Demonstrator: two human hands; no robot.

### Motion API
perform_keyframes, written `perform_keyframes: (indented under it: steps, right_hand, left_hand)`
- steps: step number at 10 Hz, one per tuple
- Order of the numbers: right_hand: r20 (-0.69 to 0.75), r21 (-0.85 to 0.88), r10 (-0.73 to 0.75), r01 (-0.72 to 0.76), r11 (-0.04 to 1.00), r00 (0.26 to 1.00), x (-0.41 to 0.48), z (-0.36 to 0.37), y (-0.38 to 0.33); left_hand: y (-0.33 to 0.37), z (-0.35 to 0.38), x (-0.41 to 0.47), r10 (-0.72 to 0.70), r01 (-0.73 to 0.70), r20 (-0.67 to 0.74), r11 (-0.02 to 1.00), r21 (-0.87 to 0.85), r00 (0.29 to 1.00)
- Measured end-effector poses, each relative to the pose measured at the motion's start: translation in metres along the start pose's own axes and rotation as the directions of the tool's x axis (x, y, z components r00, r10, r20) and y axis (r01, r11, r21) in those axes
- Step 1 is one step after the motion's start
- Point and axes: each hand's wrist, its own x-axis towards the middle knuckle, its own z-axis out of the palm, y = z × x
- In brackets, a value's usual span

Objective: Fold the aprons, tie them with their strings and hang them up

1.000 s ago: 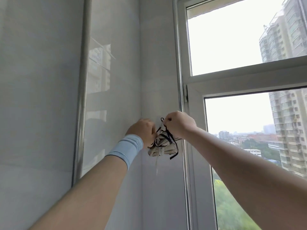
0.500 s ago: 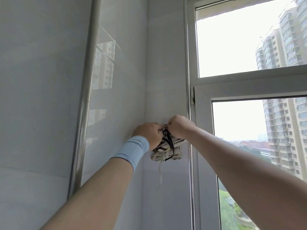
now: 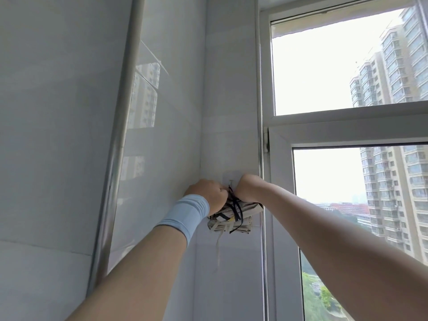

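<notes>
While at one hook, both hands (two fists) gripping strings of one apron.

apron bundle is beige/cream w/ a dark line print + a lil yellow patch. strings round it are black, maybe v dark navy, plus a pale cream tie hanging. wristband on the left arm is light blue. wall tiles glossy pale grey, window frame white, pipe silver.
</notes>
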Motion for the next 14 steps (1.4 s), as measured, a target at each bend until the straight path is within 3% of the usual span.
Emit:
perform_keyframes:
  steps: [2,3,4,6,8,10,12,14]
  right_hand:
    - [-0.263,-0.073,-0.124,0.108,0.991,0.957,-0.020,0.004,0.020]
    - [-0.311,-0.148,-0.343,0.311,0.939,0.886,-0.040,0.011,0.027]
    - [-0.278,-0.228,-0.432,0.378,0.897,0.858,-0.052,0.024,0.037]
    - [-0.308,-0.148,-0.398,0.369,0.917,0.864,-0.058,0.035,0.047]
    - [-0.236,-0.102,-0.385,0.371,0.923,0.892,-0.071,0.038,0.052]
    - [-0.153,-0.137,-0.386,0.368,0.920,0.910,-0.071,0.030,0.048]
    - [-0.069,-0.164,-0.377,0.363,0.917,0.924,-0.072,0.038,0.038]
    - [-0.191,-0.119,-0.404,0.388,0.914,0.894,-0.078,0.028,0.043]
  left_hand:
    - [0.000,0.006,-0.005,0.072,-0.072,-0.007,0.997,0.004,0.997]
    - [-0.006,0.008,-0.013,0.131,-0.139,-0.098,0.987,-0.080,0.987]
    - [-0.015,0.013,-0.020,0.090,-0.134,-0.228,0.973,-0.189,0.970]
    - [-0.010,0.014,-0.041,-0.122,-0.073,-0.275,0.791,-0.607,0.954]
    - [-0.004,0.010,-0.039,-0.075,-0.031,-0.216,0.893,-0.449,0.973]
    - [-0.003,-0.006,-0.045,-0.084,-0.041,-0.293,0.917,-0.397,0.952]
    - [-0.005,0.003,-0.060,-0.031,-0.035,-0.178,0.933,-0.359,0.984]
    - [-0.002,-0.011,-0.063,-0.095,0.014,-0.270,0.958,-0.287,0.958]
